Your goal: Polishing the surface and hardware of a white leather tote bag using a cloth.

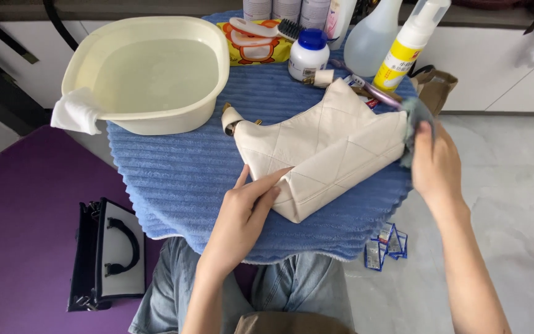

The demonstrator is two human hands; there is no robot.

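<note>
Cream bag: lying on blue towel.
Left hand: fingers flat, pressing bag's corner.
Right hand: seemingly gripping grey cloth against bag's end.

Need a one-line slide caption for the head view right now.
Left hand steadies a cream quilted bag on a blue towel while the right hand presses a grey cloth to its end.

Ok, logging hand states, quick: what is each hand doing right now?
Left hand: open, fingers flat on the cream quilted bag.
Right hand: closed on a grey-blue cloth.
</note>
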